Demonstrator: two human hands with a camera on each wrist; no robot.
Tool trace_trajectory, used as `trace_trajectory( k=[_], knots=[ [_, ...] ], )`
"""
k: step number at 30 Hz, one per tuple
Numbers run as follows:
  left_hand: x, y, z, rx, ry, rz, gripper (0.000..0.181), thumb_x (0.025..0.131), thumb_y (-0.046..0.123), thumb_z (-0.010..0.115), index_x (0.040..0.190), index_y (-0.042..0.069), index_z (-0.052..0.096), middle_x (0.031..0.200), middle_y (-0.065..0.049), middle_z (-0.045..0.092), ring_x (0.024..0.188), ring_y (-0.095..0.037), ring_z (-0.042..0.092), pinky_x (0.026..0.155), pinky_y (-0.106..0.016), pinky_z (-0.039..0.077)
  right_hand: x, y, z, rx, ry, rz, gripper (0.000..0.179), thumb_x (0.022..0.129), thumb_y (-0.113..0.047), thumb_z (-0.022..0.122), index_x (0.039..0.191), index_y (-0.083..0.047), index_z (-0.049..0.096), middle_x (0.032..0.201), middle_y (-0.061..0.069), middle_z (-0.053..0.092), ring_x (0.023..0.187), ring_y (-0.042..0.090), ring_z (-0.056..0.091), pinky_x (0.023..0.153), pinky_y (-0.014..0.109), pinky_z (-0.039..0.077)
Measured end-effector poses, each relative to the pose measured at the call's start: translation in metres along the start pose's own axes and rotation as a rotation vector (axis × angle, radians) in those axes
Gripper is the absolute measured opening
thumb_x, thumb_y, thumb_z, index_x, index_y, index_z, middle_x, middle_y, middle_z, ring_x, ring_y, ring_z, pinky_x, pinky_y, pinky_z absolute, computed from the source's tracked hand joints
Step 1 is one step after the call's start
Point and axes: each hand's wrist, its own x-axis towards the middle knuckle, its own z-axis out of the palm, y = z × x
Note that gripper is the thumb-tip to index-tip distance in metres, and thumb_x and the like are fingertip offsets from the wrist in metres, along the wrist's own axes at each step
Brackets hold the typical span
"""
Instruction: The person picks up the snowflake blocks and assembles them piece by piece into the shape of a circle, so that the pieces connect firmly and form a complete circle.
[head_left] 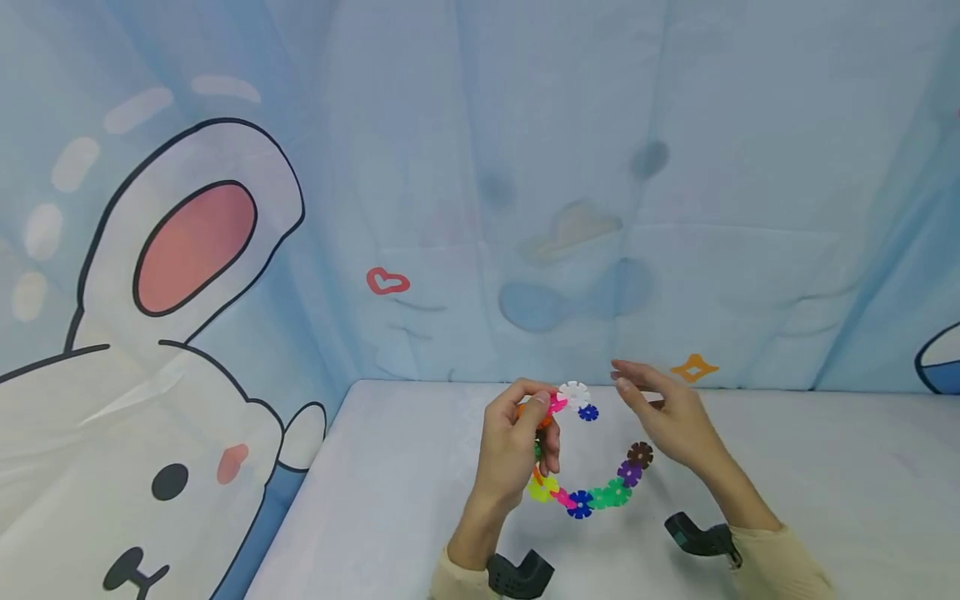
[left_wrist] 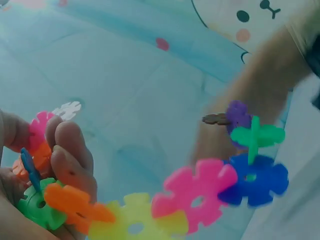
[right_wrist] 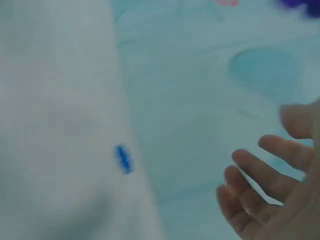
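My left hand [head_left: 513,437] pinches a chain of interlocking plastic snowflake discs near one end, thumb and fingers around an orange disc [left_wrist: 42,159] and a pink disc [left_wrist: 39,131]. A white disc [head_left: 573,396] sticks out past the fingertips at that end. Below the hand the chain curves round to the right through a yellow disc [head_left: 543,488], a dark blue disc [head_left: 580,504], green discs [head_left: 617,492] and a purple disc [head_left: 629,473], ending in a brown disc [head_left: 640,455]. My right hand [head_left: 667,412] is raised above that brown end, fingers apart and holding nothing.
A loose blue disc [right_wrist: 124,159] lies on the white table [head_left: 390,483], near its far edge. Behind the table hangs a light blue printed curtain [head_left: 540,167], with a cartoon animal on its left part. Each wrist carries a black camera mount [head_left: 521,575].
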Motion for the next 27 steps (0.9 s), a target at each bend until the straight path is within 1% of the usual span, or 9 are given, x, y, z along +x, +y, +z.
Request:
trace_trajectory(
  k=[3, 5, 8, 12, 15, 17, 21, 24, 27],
  knots=[
    [0.0, 0.001, -0.002, -0.014, -0.02, -0.014, 0.027, 0.113, 0.016, 0.04, 0.12, -0.003, 0.057, 0.073, -0.039, 0.05, 0.043, -0.007, 0.055, 0.045, -0.018, 0.048, 0.004, 0.038, 0.022, -0.006, -0.158, -0.035, 0.052, 0.109, -0.02, 0.057, 0.156, 0.0, 0.047, 0.155, 0.033, 0.05, 0.136, 0.058, 0.051, 0.104, 0.074, 0.049],
    [0.0, 0.002, -0.002, -0.026, -0.032, -0.015, 0.027, 0.113, 0.014, 0.037, 0.123, -0.003, 0.056, 0.075, -0.041, 0.05, 0.043, -0.007, 0.055, 0.045, -0.018, 0.049, 0.005, 0.059, 0.037, -0.001, -0.239, -0.073, 0.054, 0.105, -0.008, 0.058, 0.155, 0.006, 0.044, 0.159, 0.039, 0.04, 0.141, 0.065, 0.038, 0.109, 0.082, 0.036],
    [-0.001, 0.004, -0.002, -0.041, -0.051, 0.001, 0.031, 0.112, 0.013, 0.034, 0.125, -0.005, 0.056, 0.076, -0.043, 0.051, 0.044, -0.006, 0.055, 0.046, -0.018, 0.05, 0.007, 0.08, 0.059, -0.074, -0.322, -0.099, 0.057, 0.098, 0.001, 0.058, 0.153, 0.007, 0.047, 0.161, 0.038, 0.036, 0.145, 0.068, 0.028, 0.11, 0.087, 0.025],
    [-0.001, 0.005, -0.002, -0.062, -0.085, 0.024, 0.034, 0.112, 0.012, 0.032, 0.121, -0.01, 0.057, 0.076, -0.044, 0.05, 0.044, -0.005, 0.055, 0.046, -0.018, 0.05, 0.007, 0.085, 0.074, -0.254, -0.4, -0.111, 0.054, 0.097, -0.006, 0.062, 0.15, 0.001, 0.055, 0.16, 0.03, 0.046, 0.147, 0.065, 0.033, 0.11, 0.085, 0.03],
    [-0.001, 0.005, -0.001, -0.069, -0.105, 0.02, 0.034, 0.112, 0.013, 0.033, 0.118, -0.011, 0.056, 0.076, -0.044, 0.049, 0.044, -0.005, 0.055, 0.046, -0.018, 0.05, 0.006, 0.072, 0.071, -0.314, -0.374, -0.128, 0.039, 0.097, -0.01, 0.068, 0.134, 0.0, 0.07, 0.145, 0.025, 0.063, 0.139, 0.058, 0.049, 0.11, 0.077, 0.04],
    [-0.001, 0.006, 0.0, -0.068, -0.114, 0.011, 0.034, 0.112, 0.014, 0.033, 0.118, -0.01, 0.055, 0.075, -0.044, 0.049, 0.043, -0.005, 0.055, 0.046, -0.018, 0.05, 0.006, 0.061, 0.065, -0.334, -0.327, -0.096, 0.024, 0.095, -0.012, 0.074, 0.116, -0.002, 0.078, 0.123, 0.019, 0.076, 0.122, 0.048, 0.064, 0.105, 0.068, 0.05],
    [-0.002, 0.007, 0.001, -0.059, -0.136, 0.002, 0.036, 0.114, 0.018, 0.036, 0.116, -0.012, 0.054, 0.073, -0.043, 0.047, 0.044, -0.004, 0.056, 0.046, -0.018, 0.05, 0.007, 0.047, 0.055, -0.336, -0.247, 0.007, 0.006, 0.088, -0.013, 0.084, 0.086, -0.01, 0.079, 0.085, 0.003, 0.077, 0.084, 0.023, 0.069, 0.085, 0.051, 0.061],
    [-0.002, 0.006, 0.001, -0.054, -0.15, -0.016, 0.036, 0.115, 0.022, 0.041, 0.113, -0.012, 0.054, 0.068, -0.035, 0.046, 0.043, -0.006, 0.056, 0.046, -0.018, 0.049, 0.005, 0.05, 0.056, -0.362, -0.194, 0.013, 0.016, 0.085, -0.013, 0.087, 0.097, -0.006, 0.078, 0.092, 0.008, 0.074, 0.085, 0.027, 0.068, 0.085, 0.052, 0.061],
    [-0.002, 0.005, 0.002, -0.058, -0.153, -0.046, 0.034, 0.114, 0.022, 0.046, 0.113, -0.011, 0.054, 0.062, -0.02, 0.047, 0.041, -0.007, 0.055, 0.044, -0.018, 0.048, 0.001, 0.056, 0.06, -0.405, -0.208, -0.039, 0.035, 0.088, -0.013, 0.084, 0.12, -0.002, 0.075, 0.124, 0.023, 0.071, 0.11, 0.044, 0.068, 0.095, 0.064, 0.058]
  ],
)
